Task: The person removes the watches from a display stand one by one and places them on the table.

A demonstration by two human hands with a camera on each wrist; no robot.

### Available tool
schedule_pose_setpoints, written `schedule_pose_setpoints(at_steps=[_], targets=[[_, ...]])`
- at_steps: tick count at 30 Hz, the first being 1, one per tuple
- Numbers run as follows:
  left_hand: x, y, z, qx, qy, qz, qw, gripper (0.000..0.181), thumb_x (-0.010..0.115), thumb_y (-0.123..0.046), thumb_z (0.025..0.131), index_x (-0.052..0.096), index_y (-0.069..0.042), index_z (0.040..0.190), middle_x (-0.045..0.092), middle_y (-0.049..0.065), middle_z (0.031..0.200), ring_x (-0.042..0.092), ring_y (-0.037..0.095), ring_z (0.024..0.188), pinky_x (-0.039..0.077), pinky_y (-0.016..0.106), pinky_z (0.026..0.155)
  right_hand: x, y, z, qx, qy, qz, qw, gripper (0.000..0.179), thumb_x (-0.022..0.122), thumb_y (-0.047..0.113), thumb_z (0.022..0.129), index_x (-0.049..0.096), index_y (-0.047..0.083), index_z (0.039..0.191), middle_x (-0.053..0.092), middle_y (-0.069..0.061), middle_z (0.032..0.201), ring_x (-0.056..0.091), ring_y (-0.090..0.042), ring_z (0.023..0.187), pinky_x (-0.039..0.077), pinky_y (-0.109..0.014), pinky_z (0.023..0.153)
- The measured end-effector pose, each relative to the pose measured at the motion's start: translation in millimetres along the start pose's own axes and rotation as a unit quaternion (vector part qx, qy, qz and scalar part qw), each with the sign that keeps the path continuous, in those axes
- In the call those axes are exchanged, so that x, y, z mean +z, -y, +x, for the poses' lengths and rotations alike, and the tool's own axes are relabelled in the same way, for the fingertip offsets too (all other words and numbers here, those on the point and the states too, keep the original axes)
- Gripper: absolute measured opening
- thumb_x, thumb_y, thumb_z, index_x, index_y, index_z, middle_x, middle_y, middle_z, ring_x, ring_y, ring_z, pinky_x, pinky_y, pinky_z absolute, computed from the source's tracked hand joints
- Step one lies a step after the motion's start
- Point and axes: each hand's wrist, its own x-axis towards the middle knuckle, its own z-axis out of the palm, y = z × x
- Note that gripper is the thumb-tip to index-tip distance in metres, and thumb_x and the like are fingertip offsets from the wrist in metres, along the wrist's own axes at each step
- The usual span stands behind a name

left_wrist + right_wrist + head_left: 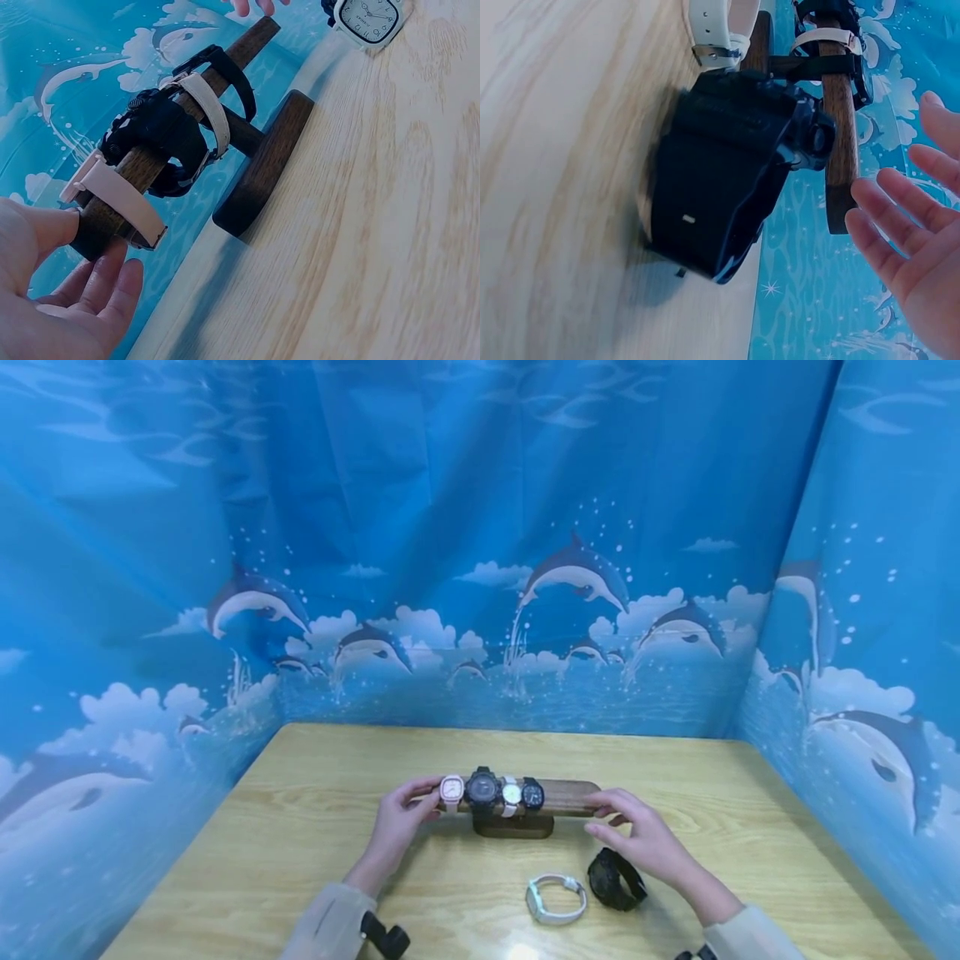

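Note:
A dark wooden watch stand (570, 795) stands on the table, its bar lying crosswise above a rounded base (513, 828). On the bar's left part hang a pink watch (452, 790), a bulky black watch (482, 788), a white-strapped watch (511, 794) and a smaller black watch (532, 794). My left hand (399, 823) pinches the bar's left end, thumb and fingers beside the pink strap (124, 199). At the right end, my right hand (643, 837) has its fingers loosely extended; fingertips (864, 191) are close to the wood, and contact is unclear.
A pale watch with a mint-green case (556, 899) lies on the table in front of the stand. Beside it, below my right hand, is a big black watch (617, 879). A blue dolphin-print curtain (480, 693) borders the wooden table (300, 827) at the back and sides.

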Motion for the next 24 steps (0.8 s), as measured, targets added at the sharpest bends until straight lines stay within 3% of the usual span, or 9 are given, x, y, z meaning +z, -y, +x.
schedule_pose_setpoints(at_steps=[13, 24], targets=[[-1.0, 3.3, 1.9, -0.003, -0.002, 0.015, 0.9999, 0.03, 0.066, -0.005, 0.084, 0.062, 0.001, 0.113, 0.06, 0.018, 0.11, 0.063, 0.022, 0.086, 0.055, 0.036, 0.079, 3, 7, 9.7, 0.007, 0.004, 0.002, 1.0, 0.033, 0.068, 0.019, 0.085, 0.061, 0.004, 0.114, 0.063, -0.002, 0.1, 0.06, -0.02, 0.086, 0.054, -0.026, 0.071], [0.0, -6.9, -2.5, -0.013, 0.007, 0.006, 0.9999, 0.029, 0.062, 0.002, 0.085, 0.06, 0.005, 0.114, 0.059, 0.021, 0.11, 0.063, 0.021, 0.085, 0.054, 0.039, 0.081, 6, 14, 18.4, 0.009, 0.003, -0.006, 0.9999, 0.035, 0.069, 0.022, 0.084, 0.061, 0.004, 0.114, 0.064, -0.003, 0.099, 0.06, -0.014, 0.086, 0.054, -0.036, 0.075]])
